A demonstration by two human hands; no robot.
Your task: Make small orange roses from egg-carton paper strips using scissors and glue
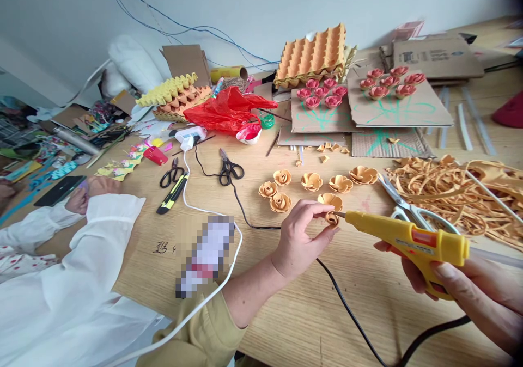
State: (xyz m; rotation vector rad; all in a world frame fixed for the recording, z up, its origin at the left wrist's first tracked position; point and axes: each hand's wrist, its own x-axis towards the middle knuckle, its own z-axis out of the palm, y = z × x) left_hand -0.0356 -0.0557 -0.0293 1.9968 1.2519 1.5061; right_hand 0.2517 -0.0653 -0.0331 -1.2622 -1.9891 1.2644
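Observation:
Pinched between the thumb and fingers of my left hand [300,236] is a small orange rolled flower center [332,219]. My right hand [469,285] is wrapped round the handle of a yellow hot glue gun [408,239], whose metal nozzle points left and reaches the flower center. Just behind my left fingertips lies an orange petal cup [330,199]. Further petal cups [311,182] stand beyond it in a row, and to their left sit 3 orange roses with rolled centers [280,202]. A black cord runs along the table below my hands.
Silver scissors [402,201] lie beside a heap of orange strips [449,198] at right. Red painted roses [378,92] stand on cardboard [400,111] behind. Black scissors [230,168], a box cutter [172,194] and a white cable lie at left. A person in white sleeves [108,231] sits there.

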